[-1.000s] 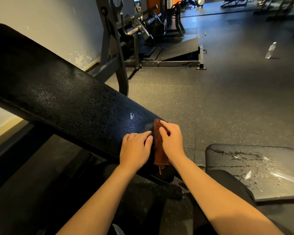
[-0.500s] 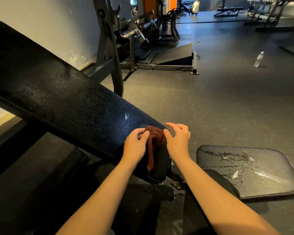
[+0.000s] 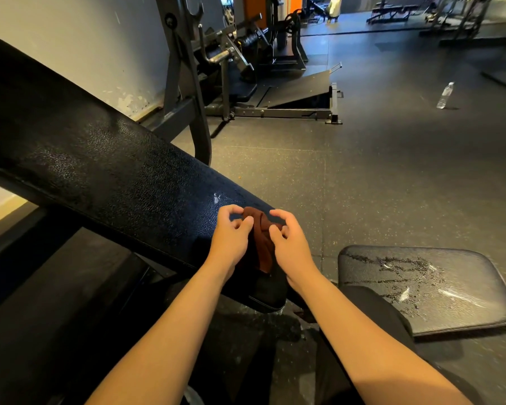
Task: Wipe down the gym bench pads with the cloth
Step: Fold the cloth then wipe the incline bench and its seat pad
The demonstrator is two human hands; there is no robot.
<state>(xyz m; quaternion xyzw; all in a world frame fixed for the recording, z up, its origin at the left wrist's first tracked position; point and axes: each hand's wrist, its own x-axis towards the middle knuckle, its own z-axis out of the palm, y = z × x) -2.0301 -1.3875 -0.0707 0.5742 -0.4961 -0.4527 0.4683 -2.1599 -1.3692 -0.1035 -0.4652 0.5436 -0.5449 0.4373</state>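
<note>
The brown cloth (image 3: 260, 241) sits right between the two hands, at the low end of the long black pad (image 3: 114, 171). It is bunched up, not flat. Its long way runs from the top of the pad down over the end, toward the person.

The left hand (image 3: 231, 238) pinches the cloth on its left side, with thumb and fingers curled on the top fold. The right hand (image 3: 289, 244) pinches the right side the same way. Both hands touch the cloth, so neither is nearer to it than the other. Both arms reach forward, side by side, with the wrists low and the fingers bent.

The long pad slopes up and away to the left of the hands. Most of it lies on that side, so I think the left hand has the shorter reach up the slope.

The small seat pad (image 3: 421, 287) lies low on the right, apart from the hands. It has wet streaks on it. The right hand is the nearer one to it.

I think the person is fixing the cloth's shape before a wipe. The cloth likely needs to be spread flat first, because a lump would touch only a little of the pad.
</note>
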